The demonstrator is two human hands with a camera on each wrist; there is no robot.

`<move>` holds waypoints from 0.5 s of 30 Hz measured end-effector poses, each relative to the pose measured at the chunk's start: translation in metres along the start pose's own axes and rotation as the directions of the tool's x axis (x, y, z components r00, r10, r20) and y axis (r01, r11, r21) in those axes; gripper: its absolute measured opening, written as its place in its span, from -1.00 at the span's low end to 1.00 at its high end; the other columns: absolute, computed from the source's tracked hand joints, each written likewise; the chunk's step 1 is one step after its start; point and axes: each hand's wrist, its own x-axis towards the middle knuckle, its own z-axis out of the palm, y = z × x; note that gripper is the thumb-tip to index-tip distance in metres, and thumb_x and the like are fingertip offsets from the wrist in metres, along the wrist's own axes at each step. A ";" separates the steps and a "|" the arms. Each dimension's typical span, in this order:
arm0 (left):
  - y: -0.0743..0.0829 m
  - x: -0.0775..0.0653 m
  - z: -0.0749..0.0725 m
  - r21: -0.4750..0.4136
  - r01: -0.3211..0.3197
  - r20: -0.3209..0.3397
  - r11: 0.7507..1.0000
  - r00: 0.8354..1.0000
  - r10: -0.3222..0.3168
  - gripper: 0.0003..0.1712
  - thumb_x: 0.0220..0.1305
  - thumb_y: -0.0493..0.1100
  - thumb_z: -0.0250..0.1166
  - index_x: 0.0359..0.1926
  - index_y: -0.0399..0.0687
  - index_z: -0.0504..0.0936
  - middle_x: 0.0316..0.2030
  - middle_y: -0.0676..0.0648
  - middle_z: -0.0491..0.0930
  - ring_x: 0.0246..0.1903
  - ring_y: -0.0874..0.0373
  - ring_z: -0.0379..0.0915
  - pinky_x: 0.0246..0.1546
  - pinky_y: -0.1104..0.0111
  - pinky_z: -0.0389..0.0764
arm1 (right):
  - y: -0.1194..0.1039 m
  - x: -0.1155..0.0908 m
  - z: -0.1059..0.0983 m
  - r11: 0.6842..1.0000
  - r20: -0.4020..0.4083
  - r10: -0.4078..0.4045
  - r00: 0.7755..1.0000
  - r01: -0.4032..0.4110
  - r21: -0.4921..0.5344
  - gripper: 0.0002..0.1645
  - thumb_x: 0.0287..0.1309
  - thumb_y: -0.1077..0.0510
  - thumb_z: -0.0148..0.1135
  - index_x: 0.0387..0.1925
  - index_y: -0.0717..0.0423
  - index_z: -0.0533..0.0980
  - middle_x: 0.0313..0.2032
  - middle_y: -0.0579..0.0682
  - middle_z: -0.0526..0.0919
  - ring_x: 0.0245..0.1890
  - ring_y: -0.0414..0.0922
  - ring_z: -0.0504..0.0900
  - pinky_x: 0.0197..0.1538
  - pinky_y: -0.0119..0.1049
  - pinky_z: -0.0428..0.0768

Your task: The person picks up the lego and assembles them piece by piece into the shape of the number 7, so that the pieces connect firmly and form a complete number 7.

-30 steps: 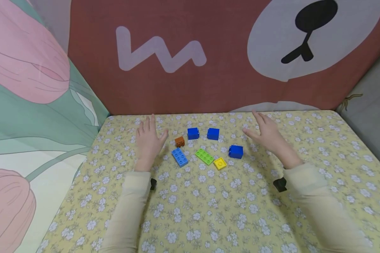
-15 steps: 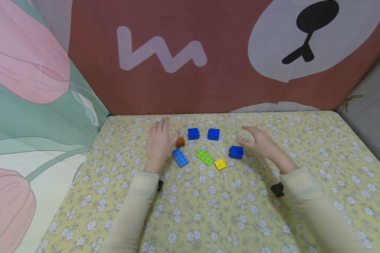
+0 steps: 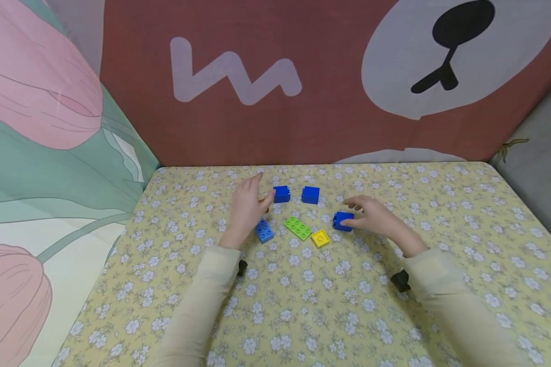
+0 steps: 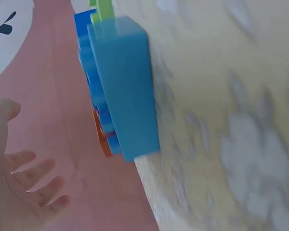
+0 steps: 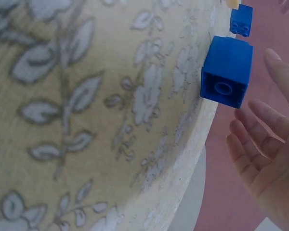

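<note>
My left hand (image 3: 247,208) hovers over the left of the bricks, fingers extended. It largely covers the orange brick and overlaps the far end of the lighter blue eight-stud brick (image 3: 264,232). The left wrist view shows the fingers spread and holding nothing, with the orange brick (image 4: 102,137) behind the lighter blue one. On the right, my right hand (image 3: 376,218) is at a dark blue brick (image 3: 342,222) lying on its side, the thumb overlapping it in the head view. In the right wrist view those fingers are loosely bent beside the dark blue brick (image 5: 227,70), not wrapped round it.
Two more dark blue bricks, one left (image 3: 282,194) and one right (image 3: 310,195), lie at the back. A lime green flat brick (image 3: 298,228) and a yellow square piece (image 3: 320,238) lie in the middle of the flowered tablecloth (image 3: 298,306). A brown printed cloth (image 3: 257,132) stands behind.
My left hand has moved right, over the orange brick. The right hand has come down and left to the dark blue brick. The bricks lie as before.
</note>
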 end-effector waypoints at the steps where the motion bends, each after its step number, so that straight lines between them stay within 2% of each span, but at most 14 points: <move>1: 0.002 0.001 0.001 -0.023 0.002 0.010 1.000 1.000 -0.002 -0.31 0.37 0.11 0.14 0.36 -0.17 0.30 0.25 -0.24 0.43 0.27 -0.15 0.33 0.32 0.06 0.36 | 0.001 0.001 0.001 1.000 0.002 -0.002 1.000 0.002 -0.002 -0.24 0.14 -0.02 0.33 0.27 0.30 0.35 0.13 0.30 0.48 0.08 0.19 0.49 0.07 0.08 0.54; 7: 0.013 0.007 0.006 -0.165 0.059 0.079 0.984 0.996 -0.047 -0.34 0.35 0.05 0.19 0.35 -0.16 0.32 0.28 -0.20 0.41 0.26 -0.11 0.35 0.33 0.10 0.36 | 0.003 0.002 0.005 1.000 0.002 -0.014 1.000 0.014 -0.015 -0.32 0.13 0.06 0.35 0.22 0.30 0.40 0.07 0.27 0.53 0.03 0.15 0.52 0.03 0.04 0.57; 15: 0.022 0.015 0.018 -0.387 0.174 0.168 0.905 0.979 -0.117 -0.39 0.30 -0.09 0.26 0.32 -0.15 0.36 0.25 -0.18 0.43 0.26 -0.09 0.33 0.25 0.13 0.45 | 0.003 0.000 0.006 0.999 0.014 -0.032 0.999 0.033 -0.037 -0.42 0.12 0.13 0.35 0.13 0.33 0.47 -0.01 0.26 0.56 -0.03 0.13 0.54 -0.04 0.00 0.59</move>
